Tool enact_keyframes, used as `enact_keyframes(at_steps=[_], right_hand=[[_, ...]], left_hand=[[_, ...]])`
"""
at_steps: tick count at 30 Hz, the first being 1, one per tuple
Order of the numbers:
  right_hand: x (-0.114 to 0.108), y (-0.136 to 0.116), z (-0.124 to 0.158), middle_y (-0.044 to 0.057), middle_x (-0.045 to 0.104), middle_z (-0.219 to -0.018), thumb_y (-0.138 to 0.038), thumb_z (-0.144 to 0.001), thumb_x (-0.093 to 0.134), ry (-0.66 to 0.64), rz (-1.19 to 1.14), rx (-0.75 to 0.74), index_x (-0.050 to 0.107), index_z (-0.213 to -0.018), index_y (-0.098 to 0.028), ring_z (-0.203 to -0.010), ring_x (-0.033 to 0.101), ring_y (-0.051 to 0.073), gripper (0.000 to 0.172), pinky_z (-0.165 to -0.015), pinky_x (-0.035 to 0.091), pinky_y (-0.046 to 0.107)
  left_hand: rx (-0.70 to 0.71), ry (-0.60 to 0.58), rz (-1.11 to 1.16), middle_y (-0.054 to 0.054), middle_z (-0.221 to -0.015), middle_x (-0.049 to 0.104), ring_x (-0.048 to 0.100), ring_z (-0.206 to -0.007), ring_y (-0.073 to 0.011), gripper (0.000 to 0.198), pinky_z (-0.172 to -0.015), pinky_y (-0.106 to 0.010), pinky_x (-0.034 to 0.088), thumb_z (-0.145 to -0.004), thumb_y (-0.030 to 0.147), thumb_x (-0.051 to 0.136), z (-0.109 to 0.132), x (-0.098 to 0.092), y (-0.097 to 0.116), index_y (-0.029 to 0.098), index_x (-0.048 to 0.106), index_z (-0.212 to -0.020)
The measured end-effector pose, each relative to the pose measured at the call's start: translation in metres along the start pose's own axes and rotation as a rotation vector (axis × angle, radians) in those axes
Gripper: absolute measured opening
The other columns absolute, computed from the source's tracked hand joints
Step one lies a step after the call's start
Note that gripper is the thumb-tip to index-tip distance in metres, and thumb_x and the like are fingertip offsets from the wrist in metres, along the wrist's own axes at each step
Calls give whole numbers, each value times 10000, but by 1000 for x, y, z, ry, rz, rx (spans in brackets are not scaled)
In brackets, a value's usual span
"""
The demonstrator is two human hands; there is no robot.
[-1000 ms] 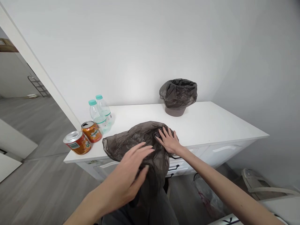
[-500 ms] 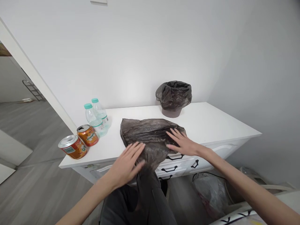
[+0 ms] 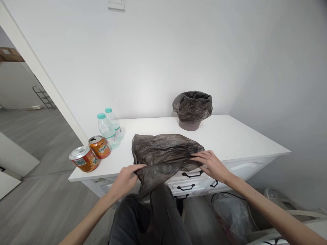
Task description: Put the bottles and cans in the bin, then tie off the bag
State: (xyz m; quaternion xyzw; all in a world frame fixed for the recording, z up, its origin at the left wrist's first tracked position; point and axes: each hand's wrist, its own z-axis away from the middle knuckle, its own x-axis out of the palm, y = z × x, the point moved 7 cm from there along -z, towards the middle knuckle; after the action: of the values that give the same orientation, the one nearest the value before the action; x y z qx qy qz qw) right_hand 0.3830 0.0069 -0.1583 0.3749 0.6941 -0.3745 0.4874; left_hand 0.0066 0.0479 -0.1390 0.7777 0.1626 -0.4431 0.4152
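Note:
A dark, thin plastic garbage bag [image 3: 163, 146] lies crumpled on the white dresser top, its front part hanging over the front edge above my knees. My left hand [image 3: 127, 178] pinches the bag's left side near that edge. At the bag's right side, my right hand [image 3: 213, 166] grips the film, fingers on top and thumb lower down. Behind the bag stands a small trash bin [image 3: 190, 125], lined with a similar dark bag [image 3: 195, 109] folded over its rim.
Two orange soda cans [image 3: 100, 148] and two clear bottles [image 3: 108, 132] with teal caps stand at the left end of the white dresser [image 3: 242, 136]. Black-handled drawers face me. A clear plastic bag [image 3: 231, 207] lies below on the right, and a doorway opens at left.
Both hands were spread flat over the bag and now hold its two sides. The left hand moved left, the right hand slightly right. The bag's hanging front part has shifted left.

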Motion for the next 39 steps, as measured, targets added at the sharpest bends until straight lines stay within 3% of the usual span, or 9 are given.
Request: enact_keyframes(at_steps=[6,11,13,16,19,26,29,33,39], right_hand=[[0,20,-42,73,795,-1112,-370,-1062,424,-55,-220,286,748,-1120,-261,-1047,726,285,346,-917,519,386],[15,25,-85,127,800,-1124,-433,-1087,399,-122,-161,479,766,-1068,-221,-1094,730,323,425,-890,496,370],[19,22,-92,161,796,-1117,-430,-1087,396,-128,-146,519,762,-1074,-188,-1083,732,341,440,-865,498,382],[18,13,-91,187,788,-1108,-418,-1084,401,-129,-133,563,740,-1071,-168,-1061,734,349,422,-830,498,384],[9,-2,-76,153,786,-1049,-448,-1074,442,-113,-149,553,695,-1146,-189,-1007,738,317,370,-810,498,361],[-31,-60,-19,23,725,-853,-485,-1001,540,20,-518,390,591,-1227,-273,-795,693,263,314,-793,541,386],[-50,-84,9,67,742,-985,-550,-983,578,46,-611,400,585,-1330,-300,-938,711,285,427,-838,562,401],[-65,-109,24,78,750,-1090,-578,-963,648,29,-849,410,558,-1416,-319,-1045,717,282,530,-875,581,391],[-76,-122,-68,49,769,-1076,-575,-914,725,135,-1212,332,564,-1435,-281,-941,728,231,619,-836,580,351]], left_hand=[[-346,50,-15,-54,-718,754,730,-788,-301,333,-656,-299,504,-885,397,545,-15,-58,-16,167,738,-741],[-272,480,-316,-184,-1191,760,688,-1213,-382,364,-917,-450,546,-947,346,542,-28,-100,31,184,705,-1230],[-67,544,-367,-204,-1488,612,531,-1446,-380,490,-1121,-547,467,-992,326,512,-28,-81,69,188,573,-1459],[307,245,-408,-103,-1673,447,355,-1588,-323,579,-1287,-565,309,-1027,348,505,-31,-2,110,297,424,-1599],[365,20,-429,-78,-1736,355,258,-1632,-336,664,-1324,-579,224,-1042,486,490,-46,54,94,289,339,-1658],[51,146,-427,-188,-1622,512,291,-1603,-430,637,-1291,-711,144,-1050,458,486,-107,5,1,173,447,-1618],[128,149,-399,-172,-1627,512,317,-1602,-397,615,-1311,-661,205,-1047,451,526,-89,5,17,194,476,-1603],[243,-56,-333,-118,-1685,439,323,-1606,-358,585,-1291,-617,314,-1096,483,438,-62,43,46,239,435,-1627],[431,-256,-301,-77,-1698,426,231,-1638,-349,473,-1333,-577,268,-1053,247,483,-57,61,52,237,574,-1517]])
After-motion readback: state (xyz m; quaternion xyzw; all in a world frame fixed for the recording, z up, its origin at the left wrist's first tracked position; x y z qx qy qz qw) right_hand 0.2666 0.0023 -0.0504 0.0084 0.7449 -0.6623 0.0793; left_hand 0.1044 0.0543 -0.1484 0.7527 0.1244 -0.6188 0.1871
